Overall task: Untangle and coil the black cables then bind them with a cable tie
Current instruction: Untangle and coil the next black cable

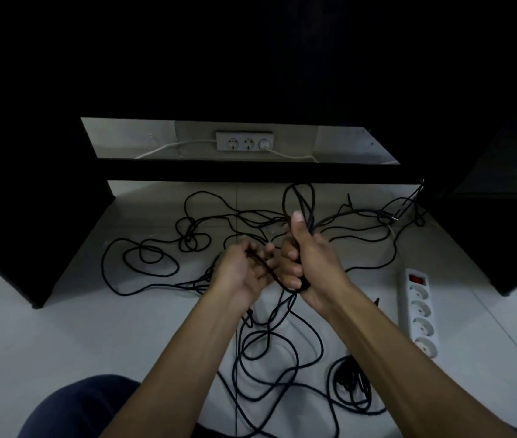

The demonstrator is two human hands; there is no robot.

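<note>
While the right hand holds a gathered bunch of black cable upright in a closed grip, thumb pressed up along the strands, a narrow loop of that bunch stands out above the fist. Just beside it, the left hand has its fingers curled round a single strand that runs across its palm toward the right fist; the two hands nearly touch.

Most of the black cables still lie loose on the pale tiled floor. One stretch wanders in open curls and a small knot-like cluster to the left of the hands, another trails off to the right toward the dark cabinet, and a further tangle of wide loops lies below the hands, between the forearms. A tighter dark bundle sits near the right forearm; whether it is coiled or bound I cannot tell.

A white power strip with a red switch lies on the floor to the right, apart from the cables in hand. Farther back, in a lit recess of the dark furniture, a white wall socket block carries a white plug and lead. A dark blue knee shows at the lower left.
</note>
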